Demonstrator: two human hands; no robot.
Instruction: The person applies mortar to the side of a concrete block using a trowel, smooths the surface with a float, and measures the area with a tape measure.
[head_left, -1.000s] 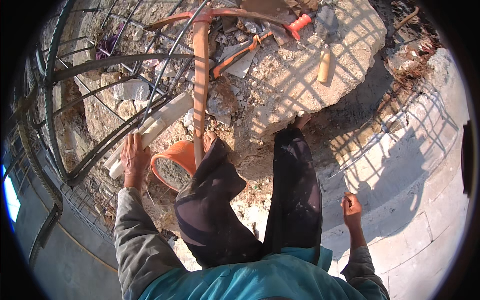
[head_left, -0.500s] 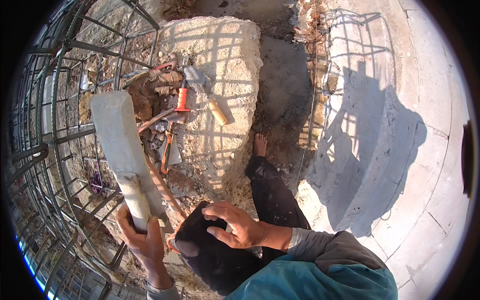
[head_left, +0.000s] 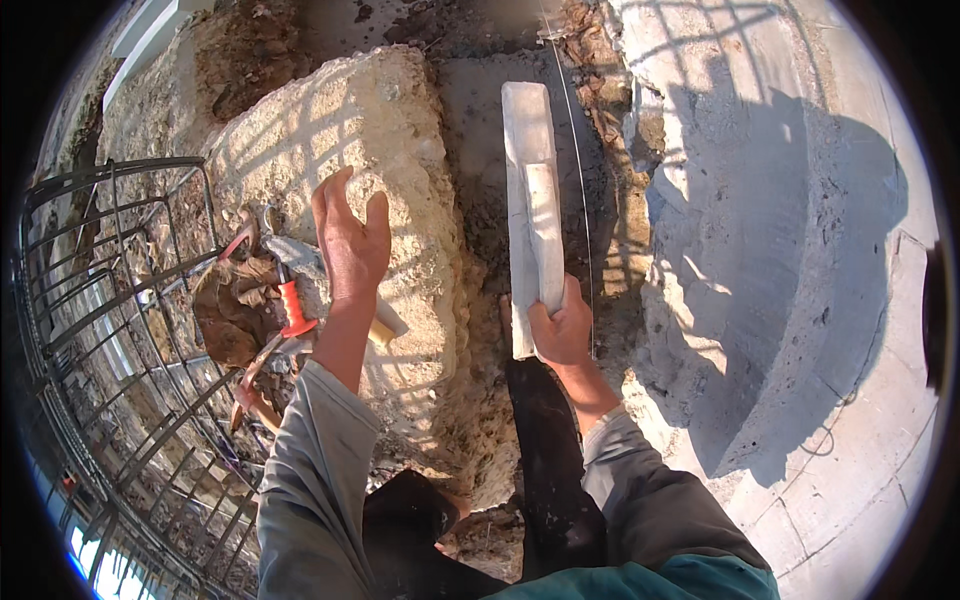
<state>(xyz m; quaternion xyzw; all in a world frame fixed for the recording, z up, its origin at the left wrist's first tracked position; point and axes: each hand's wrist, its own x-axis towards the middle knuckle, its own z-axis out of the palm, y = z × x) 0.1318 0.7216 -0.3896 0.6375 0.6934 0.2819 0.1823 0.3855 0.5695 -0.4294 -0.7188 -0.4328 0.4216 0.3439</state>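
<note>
Near end of white straightedge (head_left: 530, 200) covered by right hand (head_left: 562, 328); grip detail under fingers not visible. Handle of orange-collared tool (head_left: 291, 300) partly behind left forearm; head lost among brown debris. Left hand (head_left: 350, 240) seen from back only; contact with stone block (head_left: 380, 150) not determinable. Thin wire (head_left: 578, 180) too fine to follow at both ends. Rebar cage (head_left: 110, 330) cut off at left rim. Feet hidden below knees.
</note>
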